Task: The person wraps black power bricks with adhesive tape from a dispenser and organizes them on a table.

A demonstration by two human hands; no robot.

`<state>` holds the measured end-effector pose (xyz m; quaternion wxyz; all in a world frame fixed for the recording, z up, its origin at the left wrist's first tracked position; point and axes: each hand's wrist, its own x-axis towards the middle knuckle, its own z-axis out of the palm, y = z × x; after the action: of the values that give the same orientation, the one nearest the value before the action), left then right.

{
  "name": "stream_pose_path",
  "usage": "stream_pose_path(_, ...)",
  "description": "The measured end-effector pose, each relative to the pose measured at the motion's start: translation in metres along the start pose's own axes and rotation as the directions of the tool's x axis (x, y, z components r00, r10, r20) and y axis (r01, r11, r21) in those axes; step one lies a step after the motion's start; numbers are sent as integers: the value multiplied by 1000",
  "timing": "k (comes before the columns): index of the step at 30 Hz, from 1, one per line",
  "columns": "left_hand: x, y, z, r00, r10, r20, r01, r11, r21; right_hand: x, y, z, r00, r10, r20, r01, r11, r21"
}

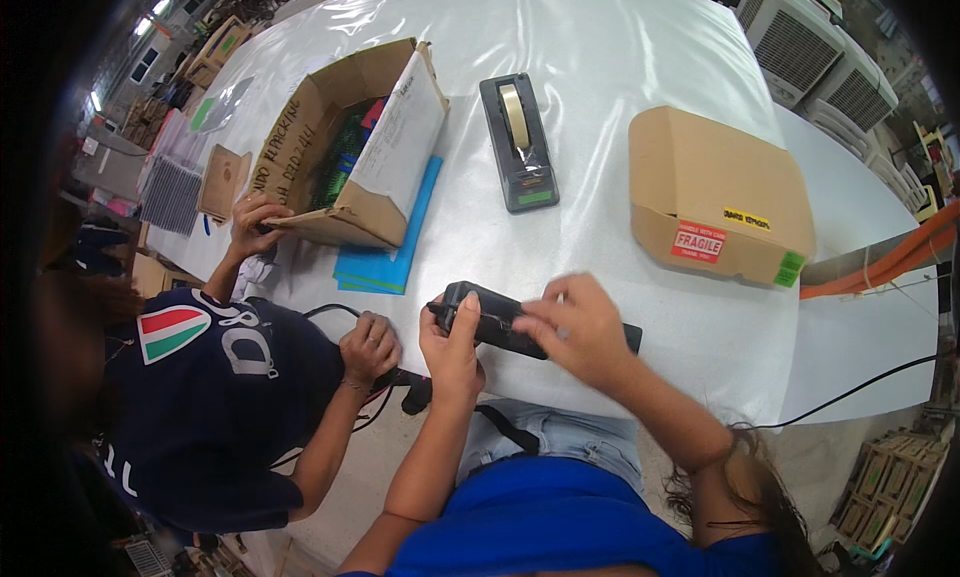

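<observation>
My left hand grips one end of a black, oblong box-shaped object near the table's front edge, the thumb lying across its top. A shiny patch shows on its upper face; its exact kind I cannot make out. Over its other end is my right hand, fingers curled and pinched together, slightly blurred. Whatever they pinch is too small or hidden to name. From behind my right wrist pokes a flat black piece, mostly covered.
Beyond my hands stands a black tape dispenser. An open cardboard box with green and red contents rests partly over blue sheets. A closed brown carton is on the right. At left, a co-worker touches the open box.
</observation>
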<state>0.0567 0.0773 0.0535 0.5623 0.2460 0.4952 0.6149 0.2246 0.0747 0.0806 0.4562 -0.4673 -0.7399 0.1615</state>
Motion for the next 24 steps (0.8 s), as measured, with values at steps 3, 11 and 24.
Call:
stream_pose_path(3, 0, 4, 8, 1000, -8, 3, 8, 1000, 1, -20, -12, 8, 995, 78, -58, -79, 997, -16)
stream_pose_path(11, 1, 0, 10, 995, 80, 54, -83, 996, 44, -28, -5, 19, 938, 346, -33, -328, 912, 247)
stream_pose_path(24, 2, -2, 9, 999, 18, 37, -21, 997, 69, -28, -8, 10, 972, 219, 82, -225, 971, 84)
